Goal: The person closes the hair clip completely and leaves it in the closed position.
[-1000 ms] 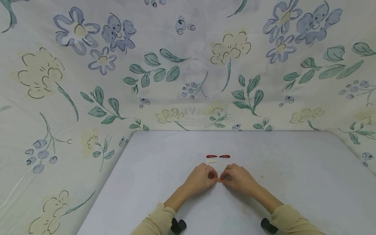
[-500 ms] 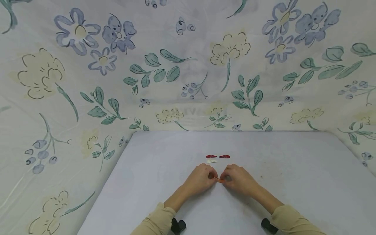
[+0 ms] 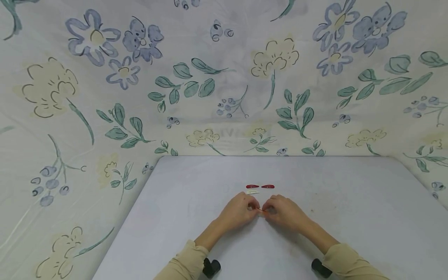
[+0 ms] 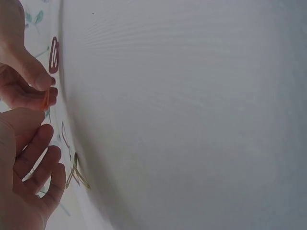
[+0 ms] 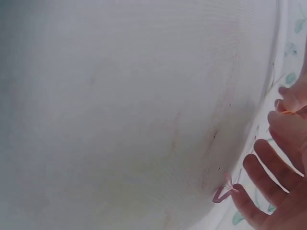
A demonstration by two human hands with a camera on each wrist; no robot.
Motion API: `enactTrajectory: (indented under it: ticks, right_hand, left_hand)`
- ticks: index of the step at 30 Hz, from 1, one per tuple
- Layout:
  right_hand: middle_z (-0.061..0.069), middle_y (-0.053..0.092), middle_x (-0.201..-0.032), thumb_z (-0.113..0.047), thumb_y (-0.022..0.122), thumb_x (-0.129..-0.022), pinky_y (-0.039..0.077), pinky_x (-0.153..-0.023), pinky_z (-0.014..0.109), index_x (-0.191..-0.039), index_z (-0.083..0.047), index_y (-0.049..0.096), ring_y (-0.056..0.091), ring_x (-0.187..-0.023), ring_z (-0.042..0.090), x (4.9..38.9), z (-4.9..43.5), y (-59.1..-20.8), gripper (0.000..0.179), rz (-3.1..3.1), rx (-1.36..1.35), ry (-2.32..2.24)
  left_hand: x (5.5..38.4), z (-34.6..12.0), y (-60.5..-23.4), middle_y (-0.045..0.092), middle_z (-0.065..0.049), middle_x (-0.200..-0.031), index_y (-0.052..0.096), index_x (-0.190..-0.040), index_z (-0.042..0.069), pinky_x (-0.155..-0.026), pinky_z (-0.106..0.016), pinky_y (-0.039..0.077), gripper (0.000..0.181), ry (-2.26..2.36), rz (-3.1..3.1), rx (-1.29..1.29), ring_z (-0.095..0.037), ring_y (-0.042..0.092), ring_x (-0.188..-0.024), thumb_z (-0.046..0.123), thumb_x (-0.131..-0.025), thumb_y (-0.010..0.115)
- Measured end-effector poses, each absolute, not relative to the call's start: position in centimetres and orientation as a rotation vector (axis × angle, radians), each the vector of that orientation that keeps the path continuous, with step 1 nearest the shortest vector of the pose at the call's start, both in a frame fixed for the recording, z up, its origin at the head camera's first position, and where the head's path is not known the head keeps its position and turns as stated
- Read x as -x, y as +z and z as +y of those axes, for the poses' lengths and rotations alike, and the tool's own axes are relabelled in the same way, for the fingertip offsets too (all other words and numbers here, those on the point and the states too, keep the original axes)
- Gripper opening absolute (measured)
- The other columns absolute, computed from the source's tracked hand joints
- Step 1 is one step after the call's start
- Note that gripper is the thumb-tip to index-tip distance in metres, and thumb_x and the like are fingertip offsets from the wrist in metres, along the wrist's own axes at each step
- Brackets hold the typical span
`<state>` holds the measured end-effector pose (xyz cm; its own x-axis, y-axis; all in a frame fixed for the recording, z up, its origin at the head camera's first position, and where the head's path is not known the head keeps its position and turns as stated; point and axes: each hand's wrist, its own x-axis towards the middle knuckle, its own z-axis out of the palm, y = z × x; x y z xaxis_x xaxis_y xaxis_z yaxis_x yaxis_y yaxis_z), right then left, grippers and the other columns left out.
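Observation:
Both hands meet over the white table, each pinching one end of a small orange snap hair clip (image 3: 260, 210). My left hand (image 3: 238, 212) has it between thumb and index finger, and its other fingers are spread in the left wrist view. From the opposite side my right hand (image 3: 285, 213) pinches it; the fingertips cover most of the clip. In the left wrist view a thin orange strip of the clip (image 4: 46, 99) shows between the hands. Just beyond them lie two red hair clips (image 3: 252, 186) end to end, with a pale yellowish clip (image 3: 252, 192) below the left one.
The white tabletop (image 3: 182, 186) reaches back to a floral cloth (image 3: 224, 97) hung behind and at the sides. Small dark specks (image 3: 312, 210) mark the table to the right. Dark wrist devices (image 3: 212, 268) sit beneath both sleeves.
The orange clip has turned between the fingertips and now shows as a thinner line. My left hand has risen slightly; the red and pale clips lie where they were.

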<state>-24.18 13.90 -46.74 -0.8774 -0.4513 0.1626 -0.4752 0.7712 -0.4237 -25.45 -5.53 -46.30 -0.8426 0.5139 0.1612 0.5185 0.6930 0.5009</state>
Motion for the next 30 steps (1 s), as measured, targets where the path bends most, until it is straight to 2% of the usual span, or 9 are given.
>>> enactTrajectory:
  ticks: [11,19,30]
  right_hand:
    - [-0.006,0.067,-0.090,-0.008,0.077,-0.084,0.055,-0.083,0.037,-0.092,-0.016,0.073,0.062,-0.090,0.014,24.2,14.0,-46.1,0.012,-2.891,-0.696,0.797]
    - [-0.006,0.067,-0.091,-0.010,0.078,-0.084,0.055,-0.086,0.036,-0.092,-0.019,0.073,0.063,-0.093,0.015,24.1,13.6,-46.1,0.013,-2.874,-0.570,0.837]
    - [-0.007,0.066,-0.087,-0.010,0.077,-0.085,0.055,-0.080,0.033,-0.094,-0.016,0.072,0.060,-0.084,0.011,24.4,13.9,-45.7,0.012,-2.781,-0.575,0.909]
  left_hand:
    - [25.5,-5.5,-45.9,0.066,0.008,-0.085,0.074,-0.092,0.014,-0.078,-0.025,0.048,0.005,-0.970,-2.863,0.829,-0.010,0.055,-0.088,0.015,-0.089,0.071]
    - [25.4,-5.8,-45.4,0.069,0.002,-0.092,0.074,-0.095,0.011,-0.080,-0.029,0.049,0.008,-1.067,-2.771,0.799,-0.015,0.059,-0.092,0.012,-0.089,0.069]
    - [25.5,-6.1,-45.5,0.069,0.004,-0.095,0.072,-0.101,0.012,-0.082,-0.030,0.050,0.013,-1.168,-2.697,0.757,-0.013,0.059,-0.093,0.014,-0.088,0.071]
